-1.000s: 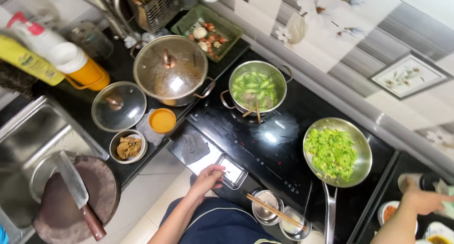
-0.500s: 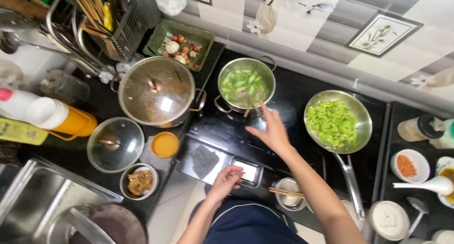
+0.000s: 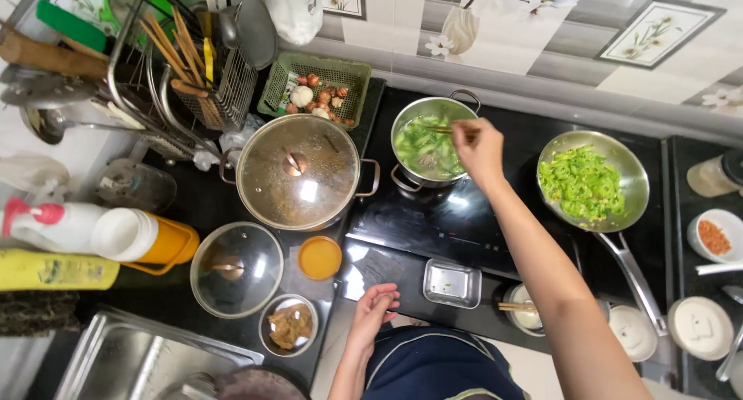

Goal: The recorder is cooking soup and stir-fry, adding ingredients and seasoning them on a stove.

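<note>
My right hand [image 3: 478, 147] reaches over the black cooktop [image 3: 464, 214] and is closed on a pair of wooden chopsticks [image 3: 439, 129], whose tips sit in a steel pot [image 3: 430, 144] of green vegetables in broth. My left hand [image 3: 374, 307] rests with curled fingers at the counter's front edge, holding nothing, next to a small empty steel tray [image 3: 451, 283]. To the right of the pot stands a steel frying pan [image 3: 592, 181] full of chopped green vegetables.
A large lidded pot [image 3: 298, 171] stands left of the cooktop, with a loose glass lid [image 3: 236, 268], an orange cup [image 3: 320, 257] and a small bowl of brown paste [image 3: 289, 325] before it. A green basket [image 3: 316, 90], a utensil rack [image 3: 178, 75], bottles and a sink [image 3: 147, 361] lie left. Small bowls crowd the right.
My right hand moved from the cooktop's middle up to the steel pot and now holds chopsticks in it. My left hand left the small tray and drew back to the counter edge.
</note>
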